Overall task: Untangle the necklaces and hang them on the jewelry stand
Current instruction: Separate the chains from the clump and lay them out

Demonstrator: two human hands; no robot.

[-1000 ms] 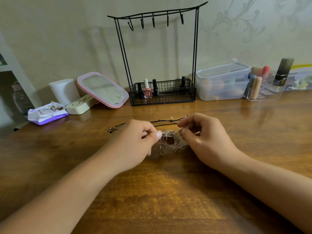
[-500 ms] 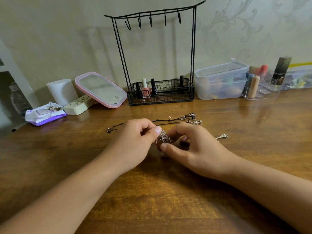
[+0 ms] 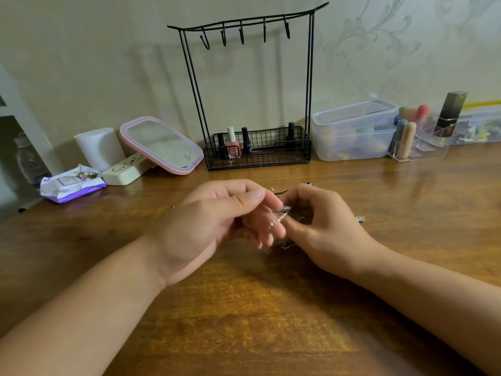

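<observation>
A small tangle of silver necklaces [image 3: 279, 217] is held between both hands just above the wooden table [image 3: 244, 321]. My left hand [image 3: 217, 221] pinches it from the left with thumb and fingertips. From the right, my right hand [image 3: 322, 226] grips the same tangle with curled fingers. Most of the chain is hidden by the fingers. A small silver charm [image 3: 360, 218] lies on the table right of my right hand. The black wire jewelry stand [image 3: 252, 90] stands at the back against the wall, its hooks bare.
Nail polish bottles [image 3: 233, 143] sit in the stand's basket. A pink-rimmed mirror [image 3: 161, 145], white cup [image 3: 99, 147], cream case [image 3: 127, 169] and wipes pack [image 3: 71, 183] are back left. Clear plastic boxes [image 3: 355, 131] and a cosmetics organizer [image 3: 423, 137] are back right.
Both hands have lifted slightly and closed in around the tangle. My left hand has rolled palm-inward, and the hands now cover the dark cord and flower charm that lay behind them.
</observation>
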